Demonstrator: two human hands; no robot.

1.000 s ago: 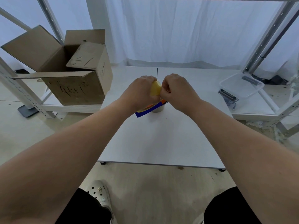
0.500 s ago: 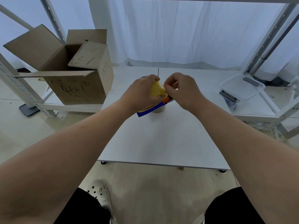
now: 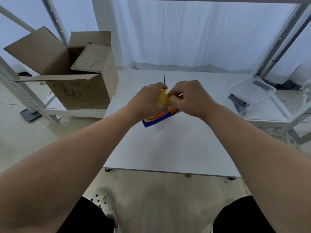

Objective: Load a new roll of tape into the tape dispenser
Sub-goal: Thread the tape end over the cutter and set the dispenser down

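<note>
Above the middle of the white table [image 3: 168, 148] my left hand [image 3: 148, 100] grips a yellowish roll of tape [image 3: 162, 98]. My right hand [image 3: 190, 96] pinches at the roll's right edge with thumb and fingertips. Under both hands sits the tape dispenser [image 3: 159, 117], orange and blue; only its lower left part shows, and I cannot tell whether it rests on the table.
An open cardboard box [image 3: 79, 73] stands on a low shelf at the left. A clear plastic tray [image 3: 252, 91] and dark metal clips [image 3: 238, 101] lie on the right shelf. Metal rack posts [image 3: 277, 39] rise on both sides. White curtain behind.
My hands shifted slightly apart, then my right hand's fingers came back to pinch the roll's edge. The roll and the dispenser stayed in nearly the same spot.
</note>
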